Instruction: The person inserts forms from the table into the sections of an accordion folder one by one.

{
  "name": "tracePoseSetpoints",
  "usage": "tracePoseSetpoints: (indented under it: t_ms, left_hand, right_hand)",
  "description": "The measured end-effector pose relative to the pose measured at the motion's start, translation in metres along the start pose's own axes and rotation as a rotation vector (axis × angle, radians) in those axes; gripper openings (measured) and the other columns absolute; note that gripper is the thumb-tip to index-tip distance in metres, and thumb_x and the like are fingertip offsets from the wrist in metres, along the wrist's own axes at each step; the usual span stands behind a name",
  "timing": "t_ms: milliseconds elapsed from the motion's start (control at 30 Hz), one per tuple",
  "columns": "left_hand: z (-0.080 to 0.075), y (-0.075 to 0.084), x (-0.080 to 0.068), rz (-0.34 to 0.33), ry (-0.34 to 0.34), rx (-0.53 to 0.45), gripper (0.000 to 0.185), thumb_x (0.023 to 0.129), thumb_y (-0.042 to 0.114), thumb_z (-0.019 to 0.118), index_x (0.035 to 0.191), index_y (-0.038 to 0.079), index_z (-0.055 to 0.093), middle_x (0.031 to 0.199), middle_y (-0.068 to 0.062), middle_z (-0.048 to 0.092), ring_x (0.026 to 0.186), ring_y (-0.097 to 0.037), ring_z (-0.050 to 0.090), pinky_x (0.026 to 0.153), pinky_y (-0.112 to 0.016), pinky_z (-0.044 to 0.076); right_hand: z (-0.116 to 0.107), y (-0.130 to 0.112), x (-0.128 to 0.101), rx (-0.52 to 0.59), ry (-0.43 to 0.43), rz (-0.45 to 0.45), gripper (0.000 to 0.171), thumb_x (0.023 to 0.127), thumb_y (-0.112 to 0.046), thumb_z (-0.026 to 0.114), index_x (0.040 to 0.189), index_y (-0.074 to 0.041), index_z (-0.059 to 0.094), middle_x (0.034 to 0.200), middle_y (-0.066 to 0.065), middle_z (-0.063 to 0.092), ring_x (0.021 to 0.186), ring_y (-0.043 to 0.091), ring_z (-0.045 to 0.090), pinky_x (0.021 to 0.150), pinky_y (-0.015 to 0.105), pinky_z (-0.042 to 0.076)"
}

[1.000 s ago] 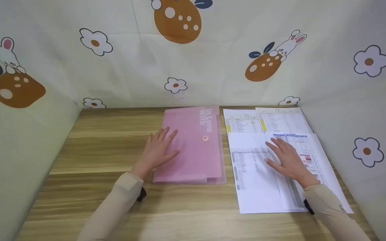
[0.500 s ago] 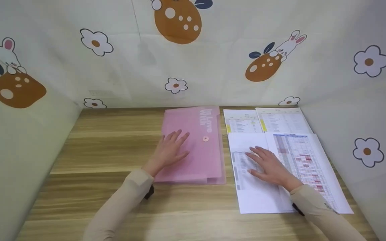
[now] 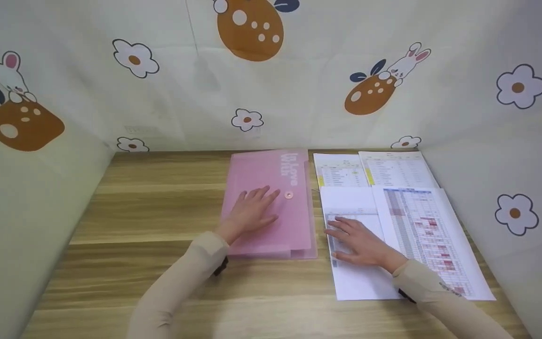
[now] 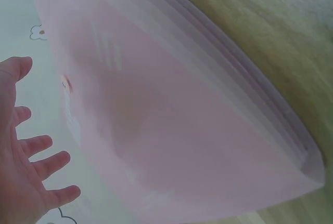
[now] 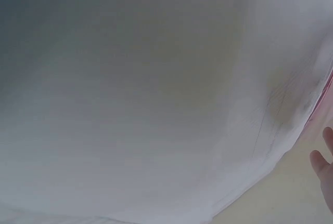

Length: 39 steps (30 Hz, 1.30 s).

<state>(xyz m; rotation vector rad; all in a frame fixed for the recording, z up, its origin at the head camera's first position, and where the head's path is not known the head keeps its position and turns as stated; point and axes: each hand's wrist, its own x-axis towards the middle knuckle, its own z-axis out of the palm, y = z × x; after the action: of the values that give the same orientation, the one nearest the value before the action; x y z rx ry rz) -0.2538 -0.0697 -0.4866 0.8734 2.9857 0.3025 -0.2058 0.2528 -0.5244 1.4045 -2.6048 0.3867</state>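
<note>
Both hands lie flat with fingers spread, holding nothing. The left hand (image 3: 252, 209) rests palm down on the pink folder (image 3: 271, 179), its fingertips just short of the round snap button (image 3: 289, 195) on the folder's flap. The right hand (image 3: 360, 240) rests palm down on the near left sheet of paper (image 3: 355, 278), over a block of grey print.

That folder lies closed on the wooden table (image 3: 158, 202), around the middle, with white lettering near its far right corner. In the left wrist view the folder (image 4: 182, 120) fills most of the picture and the open fingers (image 4: 36, 161) show at the left edge.

Just right of the folder lie the papers: a sheet with a red-marked table (image 3: 421, 226) beside the right hand, and two more printed sheets (image 3: 374, 169) behind. A cloth backdrop (image 3: 271, 75) with rabbits and flowers surrounds the table.
</note>
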Motion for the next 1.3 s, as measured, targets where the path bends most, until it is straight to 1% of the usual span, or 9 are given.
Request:
tracePoseSetpoints:
  t_ms: [200, 367, 500, 633, 867, 1033, 1300]
  left_hand:
    - [0.003, 0.007, 0.008, 0.017, -0.009, 0.020, 0.063, 0.085, 0.047, 0.046, 0.139, 0.019, 0.029, 0.138, -0.012, 0.029, 0.121, -0.030, 0.030, 0.093, -0.054, 0.020]
    - [0.005, 0.014, 0.015, 0.030, -0.027, 0.034, 0.061, 0.085, 0.046, 0.046, 0.137, 0.019, 0.031, 0.137, -0.012, 0.031, 0.120, -0.032, 0.032, 0.091, -0.053, 0.023]
    - [0.008, 0.018, 0.022, 0.025, -0.045, 0.045, 0.061, 0.086, 0.047, 0.045, 0.137, 0.018, 0.032, 0.137, -0.011, 0.031, 0.120, -0.031, 0.032, 0.091, -0.053, 0.024]
    - [0.008, 0.022, 0.027, 0.006, -0.062, 0.041, 0.060, 0.086, 0.048, 0.045, 0.137, 0.018, 0.033, 0.137, -0.010, 0.031, 0.121, -0.030, 0.031, 0.092, -0.052, 0.023]
    - [0.011, 0.031, 0.035, -0.010, -0.103, 0.040, 0.061, 0.087, 0.049, 0.042, 0.138, 0.017, 0.032, 0.138, -0.010, 0.030, 0.121, -0.030, 0.030, 0.093, -0.052, 0.021]
    - [0.014, 0.037, 0.041, -0.024, -0.110, 0.041, 0.061, 0.087, 0.050, 0.040, 0.137, 0.018, 0.032, 0.138, -0.010, 0.031, 0.121, -0.030, 0.031, 0.094, -0.051, 0.021]
    - [0.018, 0.047, 0.050, -0.066, -0.133, 0.016, 0.064, 0.086, 0.054, 0.039, 0.137, 0.018, 0.032, 0.138, -0.009, 0.031, 0.122, -0.030, 0.030, 0.095, -0.050, 0.020]
  right_hand:
    - [0.005, -0.006, 0.006, 0.000, -0.034, -0.051, 0.052, 0.080, -0.037, 0.058, 0.123, -0.010, 0.051, 0.125, 0.012, 0.045, 0.117, 0.033, 0.034, 0.091, 0.047, 0.026]
    - [0.008, -0.010, 0.009, 0.006, -0.071, -0.068, 0.052, 0.081, -0.038, 0.056, 0.126, -0.013, 0.049, 0.126, 0.011, 0.045, 0.118, 0.032, 0.034, 0.093, 0.047, 0.025]
    - [0.010, -0.013, 0.012, 0.025, -0.102, -0.068, 0.052, 0.082, -0.040, 0.054, 0.128, -0.017, 0.047, 0.127, 0.010, 0.044, 0.119, 0.032, 0.032, 0.093, 0.047, 0.024]
    - [0.011, -0.015, 0.014, 0.038, -0.130, -0.059, 0.051, 0.083, -0.042, 0.052, 0.129, -0.020, 0.046, 0.129, 0.009, 0.043, 0.121, 0.030, 0.031, 0.094, 0.047, 0.024]
    - [0.013, -0.018, 0.013, 0.042, -0.163, -0.046, 0.049, 0.085, -0.044, 0.049, 0.127, -0.021, 0.048, 0.134, 0.005, 0.038, 0.123, 0.028, 0.028, 0.094, 0.047, 0.024]
    - [0.013, -0.020, 0.014, 0.049, -0.171, -0.048, 0.048, 0.085, -0.044, 0.049, 0.127, -0.021, 0.048, 0.134, 0.004, 0.037, 0.124, 0.027, 0.027, 0.095, 0.046, 0.024]
    - [0.015, -0.020, 0.014, 0.019, -0.121, -0.118, 0.050, 0.082, -0.042, 0.053, 0.125, -0.017, 0.051, 0.130, 0.008, 0.042, 0.120, 0.030, 0.032, 0.092, 0.046, 0.028]
